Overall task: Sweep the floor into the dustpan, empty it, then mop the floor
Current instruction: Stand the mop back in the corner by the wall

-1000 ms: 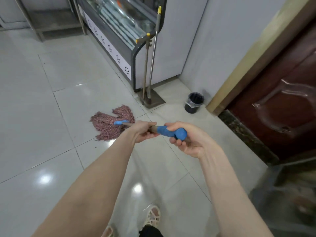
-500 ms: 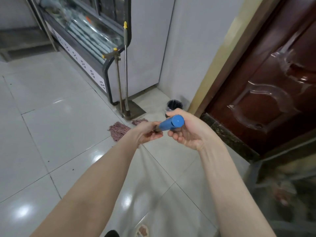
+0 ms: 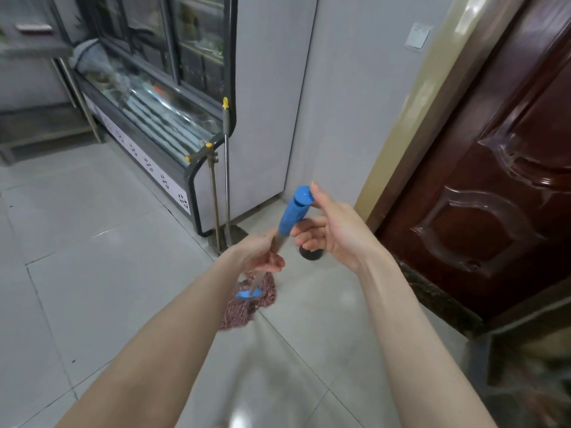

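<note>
The mop stands nearly upright, its blue grip (image 3: pixel 293 213) at the top and its reddish string head (image 3: pixel 247 307) bunched on the white tile floor. My left hand (image 3: pixel 262 254) grips the metal shaft just below the blue grip. My right hand (image 3: pixel 330 231) is beside the grip with fingers loosened and spread, the thumb tip touching the blue cap. The broom (image 3: pixel 226 168) and the long-handled dustpan (image 3: pixel 213 193) lean against the display fridge behind the mop.
A glass display fridge (image 3: pixel 148 118) runs along the left rear. A small black bin (image 3: pixel 312 253) sits by the wall, partly hidden by my right hand. A dark wooden door (image 3: pixel 494 180) and a stone threshold close off the right side. Open tile floor (image 3: pixel 92 257) lies to the left.
The mop handle has swung from nearly level to nearly upright and the head has drawn in closer. My right hand has loosened its grip on the blue end. The view has tilted up.
</note>
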